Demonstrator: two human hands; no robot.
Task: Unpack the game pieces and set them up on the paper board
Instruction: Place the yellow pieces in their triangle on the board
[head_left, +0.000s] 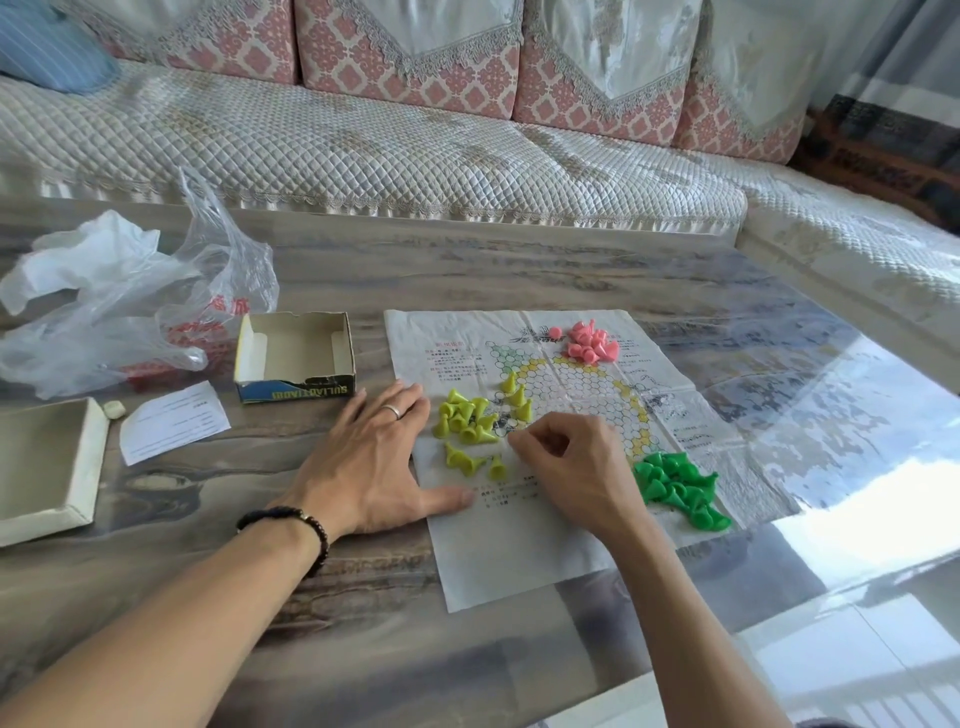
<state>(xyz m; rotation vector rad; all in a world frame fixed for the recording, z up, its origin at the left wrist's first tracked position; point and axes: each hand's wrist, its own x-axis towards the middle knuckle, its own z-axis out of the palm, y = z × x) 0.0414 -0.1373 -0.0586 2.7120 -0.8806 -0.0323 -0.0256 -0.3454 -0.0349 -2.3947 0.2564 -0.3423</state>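
Our right hand (571, 462) is on the board (519, 545), fingers curled at the grid edge; can't tell if they pinch a piece. Left hand (374, 457) lies flat, fingers spread, pinning the board's left edge. Yellow cones (467, 415) sit in a loose heap between the hands, green cones (680, 488) right of the board's grid, pink cones (592, 340) at its far edge. Open cardboard box (296, 358) and crinkled plastic bag (130, 312) are left of the board.

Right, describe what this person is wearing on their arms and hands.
Both forearms are bare, with no sleeves in view. The left hand has a plain silver ring on one finger, and a dark beaded bracelet circles that wrist. The right hand shows no ring, watch or band.
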